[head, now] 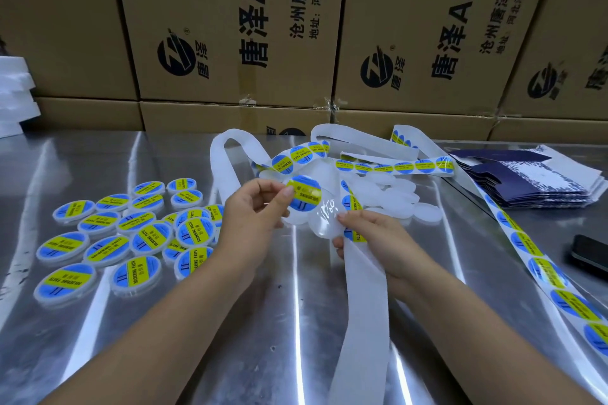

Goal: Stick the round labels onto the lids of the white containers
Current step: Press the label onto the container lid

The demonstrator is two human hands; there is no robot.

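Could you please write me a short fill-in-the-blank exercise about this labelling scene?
1. The left hand pinches a round blue-and-yellow ____.
2. The right hand holds the ____ backing strip.
3. The labelled containers lie to the ____ of both hands.
Missing words: label; white; left.
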